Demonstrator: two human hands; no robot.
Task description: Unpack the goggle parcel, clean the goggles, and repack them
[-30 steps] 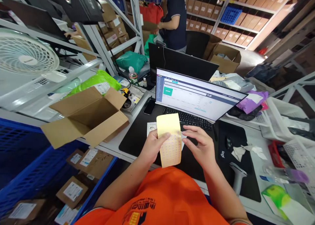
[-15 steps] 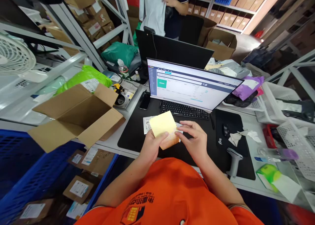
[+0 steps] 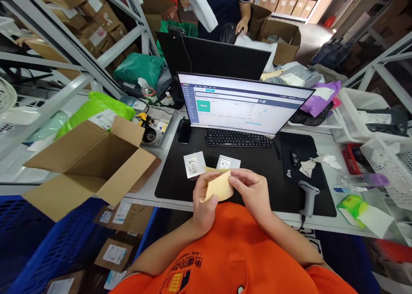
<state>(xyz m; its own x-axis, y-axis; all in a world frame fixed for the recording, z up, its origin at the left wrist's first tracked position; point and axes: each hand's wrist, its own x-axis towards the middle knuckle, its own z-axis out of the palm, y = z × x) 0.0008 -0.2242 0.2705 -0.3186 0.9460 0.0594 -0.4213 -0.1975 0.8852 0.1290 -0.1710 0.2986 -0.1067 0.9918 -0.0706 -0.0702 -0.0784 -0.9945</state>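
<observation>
Low in the middle of the frame, both hands share a folded yellow sheet (image 3: 219, 186). The left hand (image 3: 206, 199) clamps its lower left; the right hand (image 3: 252, 191) pinches its upper right corner, above the bench (image 3: 144, 191).

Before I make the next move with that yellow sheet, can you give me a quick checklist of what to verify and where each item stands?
1. Yellow sheet held by both hands: ok, left hand and right hand both pinch it.
2. Sheet flat: not ok, it is folded or bent.
3. The two small white packets lying on the black mat beyond the hands: ok.
4. Open cardboard box upright, flaps open: ok.
5. Scanner resting on the mat, untouched: ok.
6. What is printed on the sheet: cannot tell.
</observation>
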